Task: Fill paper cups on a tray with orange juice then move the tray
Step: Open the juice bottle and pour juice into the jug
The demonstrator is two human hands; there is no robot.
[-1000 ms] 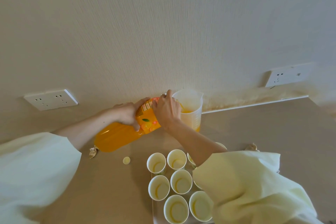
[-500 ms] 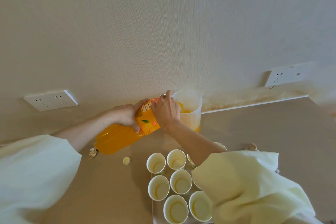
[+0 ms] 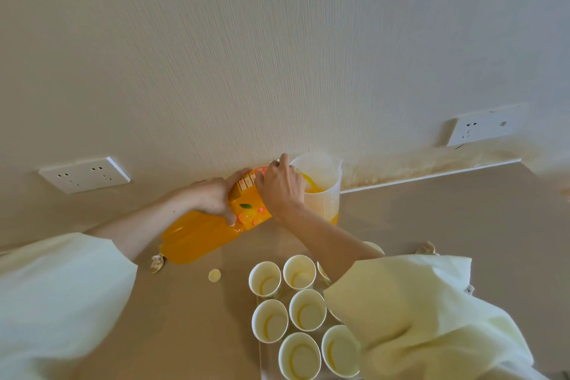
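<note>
Both hands are clamped on one orange juice bottle (image 3: 197,236). The left hand (image 3: 212,199) wraps its labelled middle and the right hand (image 3: 282,191) grips the neck end. The bottle is tipped, its long axis running from the base low on the person's left up to the mouth at the right. There the mouth meets the rim of a translucent measuring jug (image 3: 324,191) standing on the table (image 3: 431,210) against the wall. Orange liquid shows inside the jug, so the step in hand looks like filling the jug, not the cups.

The paper cups (image 3: 265,279) stand upright in close rows on a tray (image 3: 260,358), nearer the person than the jug and partly under the right forearm and sleeve. Each shows a pale yellow crescent at its bottom; whether that is juice or reflection cannot be told, and none looks filled.

The right hand is just beside the jug, so it is likely the better placed to lift it towards the cups, which lie straight back from it. The left hand would have to set the bottle upright first. The bottle cap (image 3: 214,274) lies loose on the table, between the bottle's base and the cups
</note>
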